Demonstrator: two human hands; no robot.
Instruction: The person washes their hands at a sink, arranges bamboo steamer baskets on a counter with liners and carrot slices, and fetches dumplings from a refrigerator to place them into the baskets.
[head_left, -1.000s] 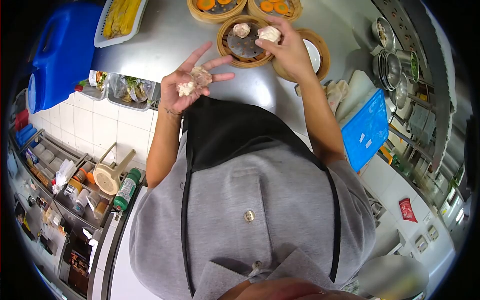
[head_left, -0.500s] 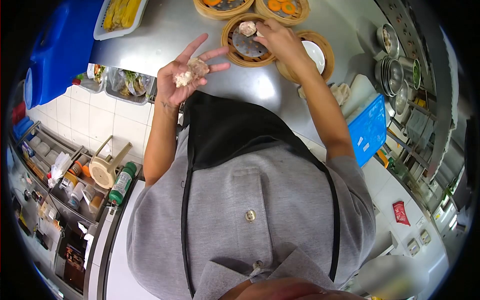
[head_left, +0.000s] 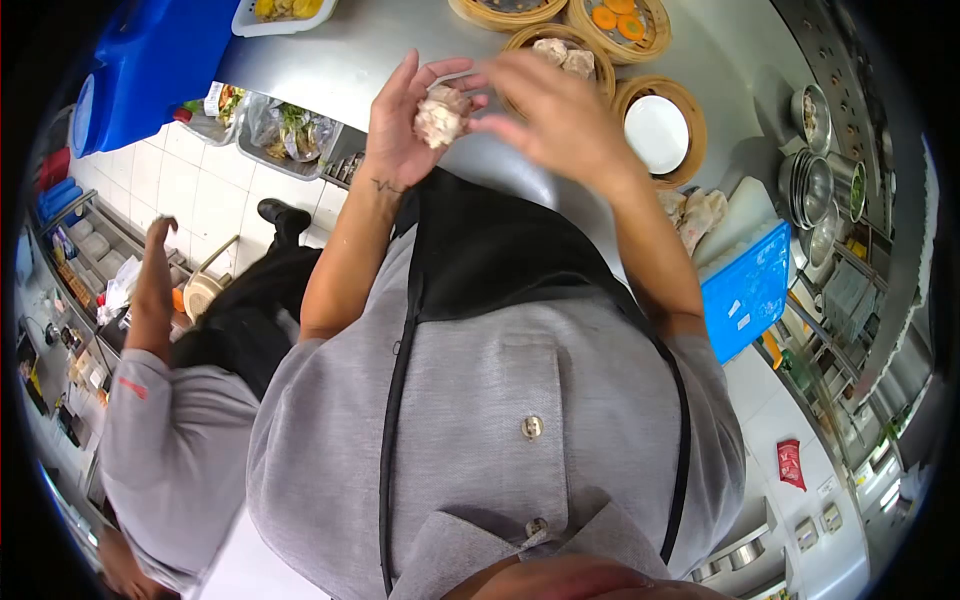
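My left hand [head_left: 405,115] is palm up with fingers loosely curled, holding a lumpy pale-pink clump of minced-meat dumplings [head_left: 441,116]. Just right of it is my right hand [head_left: 570,120], blurred by motion, its thumb and fingers apart and nothing visible between them. Behind the right hand, a round bamboo steamer [head_left: 606,72] holds pale meat dumplings [head_left: 578,64] at its far side; the hand hides its near part.
Another steamer [head_left: 697,165] bears a white dish [head_left: 657,135]; one behind has orange carrot slices [head_left: 604,17]. A cloth [head_left: 694,215] and a blue-lidded box [head_left: 745,290] lie right, metal bowls [head_left: 806,185] beyond. A co-worker [head_left: 190,430] is at my left.
My right hand has left the steamer and come back toward my left hand. Two dumplings now show in that steamer. A co-worker has come into view on the left; the view has shifted.
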